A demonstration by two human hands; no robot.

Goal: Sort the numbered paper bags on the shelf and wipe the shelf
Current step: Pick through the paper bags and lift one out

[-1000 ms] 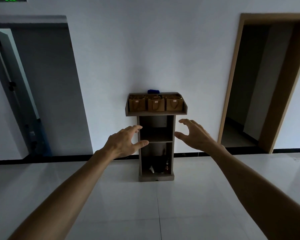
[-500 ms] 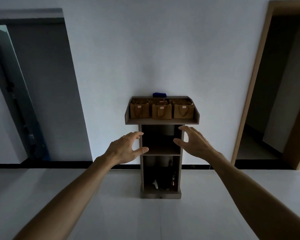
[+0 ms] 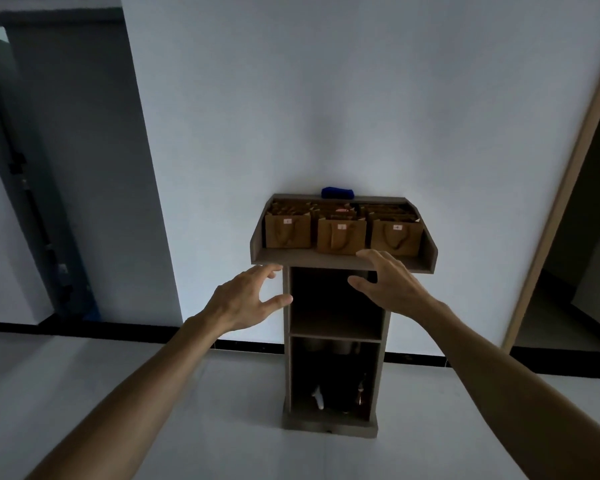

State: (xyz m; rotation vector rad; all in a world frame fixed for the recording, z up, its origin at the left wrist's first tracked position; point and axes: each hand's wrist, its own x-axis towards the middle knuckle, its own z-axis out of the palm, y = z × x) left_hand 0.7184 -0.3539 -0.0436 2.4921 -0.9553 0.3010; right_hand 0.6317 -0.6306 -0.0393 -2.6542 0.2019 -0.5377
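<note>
A narrow brown shelf unit (image 3: pixel 426 252) stands against the white wall. Its top tray holds brown paper bags with small white labels: a left bag (image 3: pixel 287 233), a middle bag (image 3: pixel 341 237) and a right bag (image 3: pixel 396 238), with more bags behind them. A blue cloth (image 3: pixel 337 192) lies on the tray's back edge. My left hand (image 3: pixel 245 301) is stretched out, fingers spread, in front of the tray's lower left edge, holding nothing. My right hand (image 3: pixel 387 284) is likewise spread and empty, its fingertips in front of the tray's front lip below the middle and right bags.
Below the tray, the unit has an upper compartment (image 3: pixel 336 303) and a dark lower one with small bottles (image 3: pixel 361 393). A dark doorway (image 3: pixel 66 168) opens at left and a wood-framed doorway (image 3: pixel 568 174) at right. Pale tiled floor (image 3: pixel 222 410) lies in front.
The shelf has come closer and larger in view. Both hands have risen from the middle compartment level up to the tray's front edge, still spread and empty.
</note>
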